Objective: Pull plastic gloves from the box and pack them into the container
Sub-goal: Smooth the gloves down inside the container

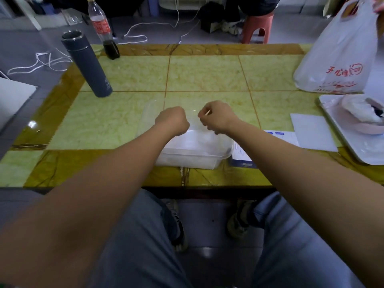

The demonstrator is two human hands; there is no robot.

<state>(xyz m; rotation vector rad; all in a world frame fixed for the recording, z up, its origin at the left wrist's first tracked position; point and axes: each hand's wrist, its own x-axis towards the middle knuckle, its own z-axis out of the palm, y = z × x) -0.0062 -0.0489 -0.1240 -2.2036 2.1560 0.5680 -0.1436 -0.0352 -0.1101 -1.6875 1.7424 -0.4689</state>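
Head view: packing is being judged as under way but unfinished, whitish film already being held inside the clear container [195, 151] on the worktop [116, 121]. Left hand [172, 121] is being kept curled and right hand [216, 118] pinched, a thin clear glove [193, 121] apparently being stretched between them above the container; the box [242, 157] is being partly hidden just beside it on the right

hands: left hand [172, 121] and right hand [216, 118] are left bare, forearms uncovered | trousers [141, 235]: blue-grey cloth is worn | shoes [239, 222]: dark trainers, pale soles
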